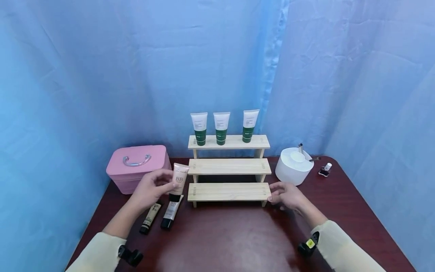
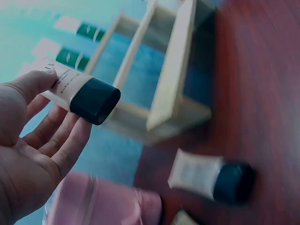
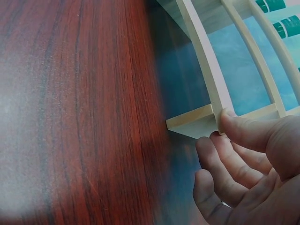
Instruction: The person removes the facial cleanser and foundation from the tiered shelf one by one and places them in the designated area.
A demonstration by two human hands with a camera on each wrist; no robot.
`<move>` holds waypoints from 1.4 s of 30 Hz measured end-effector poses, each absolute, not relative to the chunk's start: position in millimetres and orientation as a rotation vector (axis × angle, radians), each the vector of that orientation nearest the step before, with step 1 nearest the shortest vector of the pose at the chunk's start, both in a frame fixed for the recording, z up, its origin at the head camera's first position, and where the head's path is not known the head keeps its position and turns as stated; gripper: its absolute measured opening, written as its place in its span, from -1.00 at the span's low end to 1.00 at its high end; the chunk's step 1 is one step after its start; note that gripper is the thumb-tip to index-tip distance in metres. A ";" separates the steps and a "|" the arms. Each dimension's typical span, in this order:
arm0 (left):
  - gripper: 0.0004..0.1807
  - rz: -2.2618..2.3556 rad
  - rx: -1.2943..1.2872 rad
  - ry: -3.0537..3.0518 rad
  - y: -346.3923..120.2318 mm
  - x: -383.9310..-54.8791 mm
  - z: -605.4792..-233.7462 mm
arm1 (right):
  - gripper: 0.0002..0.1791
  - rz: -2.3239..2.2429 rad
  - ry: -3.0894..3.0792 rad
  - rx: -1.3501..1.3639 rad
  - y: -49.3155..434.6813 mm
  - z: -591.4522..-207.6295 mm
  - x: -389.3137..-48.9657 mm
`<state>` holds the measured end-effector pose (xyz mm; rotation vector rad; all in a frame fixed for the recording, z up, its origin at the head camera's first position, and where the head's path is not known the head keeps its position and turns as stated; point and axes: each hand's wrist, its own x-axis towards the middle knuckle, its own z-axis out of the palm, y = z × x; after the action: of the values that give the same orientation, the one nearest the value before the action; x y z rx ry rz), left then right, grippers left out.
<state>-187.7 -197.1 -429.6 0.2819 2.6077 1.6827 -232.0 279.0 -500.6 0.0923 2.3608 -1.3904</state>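
My left hand (image 1: 153,189) pinches a beige BB cream tube (image 1: 180,178) between thumb and fingers, its black cap (image 2: 96,101) pointing down. The tube is raised just left of a three-tier wooden display stand (image 1: 229,192). With thumb and fingertips, my right hand (image 1: 286,194) grips the right end of the stand's lowest shelf (image 3: 206,65). Three white-and-green tubes stand on the top tier, among them the rightmost tube (image 1: 250,124). Below my left hand, a second BB cream tube (image 1: 172,212) and a slim gold tube (image 1: 151,217) lie on the table.
A pink case (image 1: 137,160) with a metal handle sits at the back left. Right of the stand is a white container (image 1: 292,170) with slim items in its top, then a small dark bottle with a white cap (image 1: 325,170). Blue curtains (image 1: 170,75) hang behind the dark red table (image 1: 231,241).
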 end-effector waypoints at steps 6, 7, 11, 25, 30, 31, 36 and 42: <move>-0.55 1.674 0.089 2.625 -238.2 -172.8 -451.4 | -0.37 -1.386 2.363 0.085 278.2 -498.8 -233.3; -0.53 1.661 0.048 2.635 -245.0 -170.3 -454.5 | -0.37 -1.390 2.361 0.088 277.7 -498.6 -233.7; -0.45 1.584 -0.086 2.667 -268.2 -160.8 -465.7 | -0.37 -1.385 2.361 0.068 277.4 -498.5 -234.3; -0.44 1.407 -0.315 2.648 -312.7 -142.2 -503.9 | -0.38 -1.368 2.380 0.095 277.7 -498.6 -229.8; -0.46 1.356 -0.375 2.645 -316.3 -137.0 -515.8 | -0.37 -1.372 2.373 0.096 278.2 -498.9 -230.3; -0.47 1.347 -0.380 2.648 -316.8 -136.3 -517.4 | -0.37 -1.374 2.369 0.094 278.5 -499.2 -230.6; -0.49 1.309 -0.402 2.661 -318.3 -133.7 -521.4 | -0.37 -1.385 2.360 0.087 279.1 -500.5 -231.2; -0.49 1.287 -0.426 2.655 -317.9 -134.8 -521.8 | -0.37 -1.388 2.360 0.087 279.6 -500.7 -231.7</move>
<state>-134.8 -317.9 -521.8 -0.4258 2.6547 1.2869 -231.7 279.6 -500.7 0.0869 2.3597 -1.3885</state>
